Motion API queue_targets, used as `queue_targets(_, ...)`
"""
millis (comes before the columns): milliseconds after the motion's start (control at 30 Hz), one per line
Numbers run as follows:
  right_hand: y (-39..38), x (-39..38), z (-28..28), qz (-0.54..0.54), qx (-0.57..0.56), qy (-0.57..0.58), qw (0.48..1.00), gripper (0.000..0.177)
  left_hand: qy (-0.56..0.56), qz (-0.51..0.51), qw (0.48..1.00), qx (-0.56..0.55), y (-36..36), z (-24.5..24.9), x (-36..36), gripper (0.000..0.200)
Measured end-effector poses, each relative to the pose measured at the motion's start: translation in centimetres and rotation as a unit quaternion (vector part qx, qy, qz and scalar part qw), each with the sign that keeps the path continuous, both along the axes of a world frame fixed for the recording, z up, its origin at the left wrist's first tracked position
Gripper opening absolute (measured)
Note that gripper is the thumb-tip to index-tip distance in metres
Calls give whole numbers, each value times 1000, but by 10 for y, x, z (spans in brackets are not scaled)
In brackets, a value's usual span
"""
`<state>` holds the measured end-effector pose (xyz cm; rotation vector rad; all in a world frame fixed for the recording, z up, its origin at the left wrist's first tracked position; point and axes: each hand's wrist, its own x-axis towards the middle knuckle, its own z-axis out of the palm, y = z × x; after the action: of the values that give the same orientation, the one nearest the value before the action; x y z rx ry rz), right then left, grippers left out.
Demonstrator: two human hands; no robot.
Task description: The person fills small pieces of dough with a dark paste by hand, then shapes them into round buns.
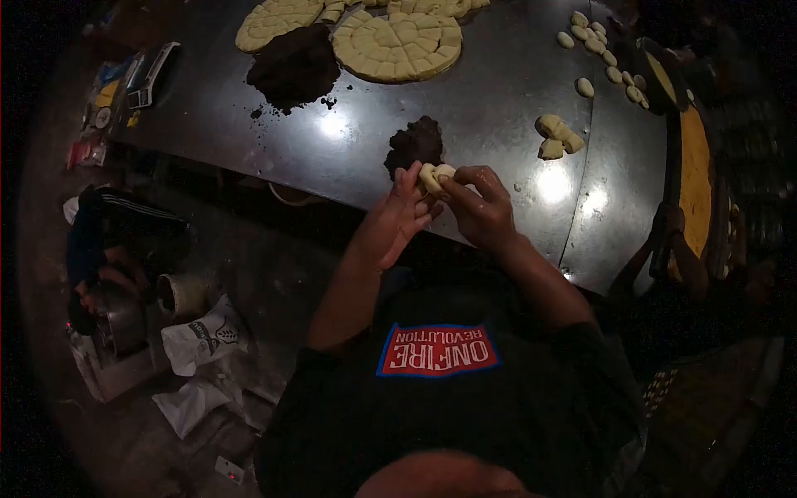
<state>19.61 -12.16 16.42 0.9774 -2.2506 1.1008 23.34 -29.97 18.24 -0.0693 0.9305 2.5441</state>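
Note:
A small piece of pale dough (432,180) is held between my two hands at the table's near edge. My left hand (397,220) supports it from the left, its fingers fairly straight along the dough. On the other side, the curled fingers and thumb of my right hand (483,207) pinch the dough. Just beyond my fingers lies a small mound of dark brown, crumbly paste (419,141). Some cut dough pieces (560,137) are clustered to the right of my hands.
On the metal table (490,91) are a larger dark mound (295,68), scored dough rounds (398,48) and several shaped dough balls (594,37). A scale (154,76) stands at the left edge. Another person's arms (677,241) reach beside a long orange-yellow surface (694,183); someone crouches by a pot at left.

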Motion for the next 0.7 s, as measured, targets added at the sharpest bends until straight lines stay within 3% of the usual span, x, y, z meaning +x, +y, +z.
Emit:
queue_targets(33,10,-5,1,-6,-3,-8,1000,35,-28,-14,999,-39,-1,-3,-6,77)
queue_targets(100,26,-16,5,101,7,54,993,31,-76,-45,989,-119,3,-4,-22,83)
queue_targets(167,38,-25,15,117,12,43,992,37,-71,-45,987,-135,16,3,-34,79)
queue_targets(233,47,-28,34,36,-80,-228,970,47,42,-76,968,-236,26,7,-43,68)
queue_targets(267,58,-37,45,71,-50,-329,940,55,50,-52,965,-251,31,6,-46,63)
queue_targets(400,75,-59,58,100,-43,-391,914,53,116,-20,960,-254,47,13,-56,67)
queue_targets(467,78,-66,56,116,-81,-380,914,52,201,30,962,-182,57,17,-59,69)
queue_targets(600,80,-71,60,126,-95,-413,897,50,224,9,949,-223,56,16,-63,71)
queue_targets(667,80,-69,57,149,-129,-522,830,44,225,6,951,-214,57,14,-60,66)
queue_targets(700,80,-67,56,149,-128,-520,831,44,227,7,950,-214,58,15,-59,66)
